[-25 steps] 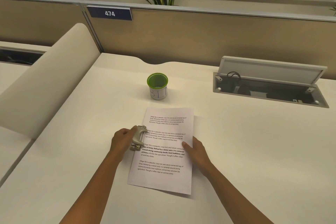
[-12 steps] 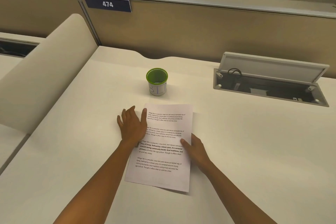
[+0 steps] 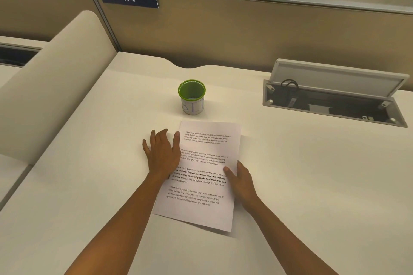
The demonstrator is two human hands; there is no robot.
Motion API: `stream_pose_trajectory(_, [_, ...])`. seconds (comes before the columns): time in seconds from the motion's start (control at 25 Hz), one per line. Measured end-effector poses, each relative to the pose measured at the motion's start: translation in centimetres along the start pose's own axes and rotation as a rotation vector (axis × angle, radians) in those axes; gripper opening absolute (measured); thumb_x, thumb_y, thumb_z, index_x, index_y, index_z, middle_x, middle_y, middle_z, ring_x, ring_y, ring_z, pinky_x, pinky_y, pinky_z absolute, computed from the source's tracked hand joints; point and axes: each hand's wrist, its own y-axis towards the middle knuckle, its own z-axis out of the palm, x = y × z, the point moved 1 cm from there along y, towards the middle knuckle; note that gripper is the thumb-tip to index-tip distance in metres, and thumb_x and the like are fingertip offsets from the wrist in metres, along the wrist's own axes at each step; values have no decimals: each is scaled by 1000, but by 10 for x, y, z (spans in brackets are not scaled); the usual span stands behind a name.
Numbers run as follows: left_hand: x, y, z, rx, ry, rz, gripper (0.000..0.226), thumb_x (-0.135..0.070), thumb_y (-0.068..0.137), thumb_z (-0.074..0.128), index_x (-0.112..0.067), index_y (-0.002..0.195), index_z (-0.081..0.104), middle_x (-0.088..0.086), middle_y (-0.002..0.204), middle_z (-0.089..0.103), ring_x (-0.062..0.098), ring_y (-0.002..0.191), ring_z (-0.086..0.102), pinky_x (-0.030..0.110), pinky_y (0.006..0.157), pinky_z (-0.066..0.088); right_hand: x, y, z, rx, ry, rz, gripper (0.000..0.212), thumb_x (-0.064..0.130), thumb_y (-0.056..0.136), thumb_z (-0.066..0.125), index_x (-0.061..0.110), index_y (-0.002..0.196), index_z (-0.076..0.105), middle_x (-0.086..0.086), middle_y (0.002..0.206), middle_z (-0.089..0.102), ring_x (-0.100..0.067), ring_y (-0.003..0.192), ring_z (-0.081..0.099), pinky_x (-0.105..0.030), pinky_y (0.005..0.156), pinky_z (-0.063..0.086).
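Note:
A white printed paper stack lies on the desk in front of me. My left hand lies flat with straight fingers at the paper's left edge, its palm covering the spot where a small metal stapler-like tool stood. That tool is hidden under the hand, apart from a dark bit by the wrist. My right hand holds the paper's right edge with the thumb on top, and its fingers are out of sight under the sheet.
A green-rimmed white cup marked "BIN" stands just beyond the paper. An open cable hatch with a raised lid sits at the back right. A padded divider rises on the left, with a partition wall behind the cream desk.
One second ago my left hand gripped the metal tool at the paper's edge; now it lies flat and open over it. The right hand and paper have stayed put.

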Motion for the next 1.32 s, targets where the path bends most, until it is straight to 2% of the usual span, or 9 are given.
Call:
stream_pose_trajectory(0.64, [0, 6, -3, 85, -185, -127, 59, -54, 104, 21, -19, 146, 44, 4, 160, 37, 20, 155, 13, 50, 125, -3, 2, 1, -4, 53, -64, -52, 37, 22, 102, 53, 20, 139, 56, 5, 136, 64, -16, 125, 60, -40, 109, 46])
stream_pose_trajectory(0.92, [-1, 5, -1, 55, -145, -129, 59, -55, 103, 22, -18, 143, 45, 5, 158, 40, 22, 154, 16, 51, 125, 0, 2, -2, 4, 19, -35, -18, 38, 19, 102, 52, 19, 139, 54, 4, 136, 64, -18, 126, 60, -42, 109, 46])
stream_pose_trajectory(1.08, [3, -1, 4, -63, 32, 8, 68, -63, 97, 36, -11, 140, 47, 6, 153, 46, 26, 154, 18, 58, 123, 0, 1, -2, 4, 20, -41, -16, 40, 21, 102, 51, 21, 142, 52, 5, 138, 62, -17, 128, 58, -41, 111, 44])
stream_pose_trajectory(1.16, [6, 1, 7, -57, 100, 17, 79, -69, 91, 43, -10, 144, 43, 8, 158, 39, 28, 155, 12, 60, 122, -2, 1, -2, 4, 14, -46, -26, 40, 21, 102, 51, 21, 142, 52, 5, 138, 62, -16, 127, 58, -39, 110, 45])
stream_pose_trajectory(1.32, [12, 6, 11, -9, 58, 14, 94, -78, 77, 53, -17, 147, 35, 7, 163, 26, 24, 157, 1, 61, 121, -7, 0, -2, 6, -6, -50, -32, 37, 20, 102, 51, 21, 139, 55, 5, 135, 64, -16, 124, 60, -32, 103, 46])
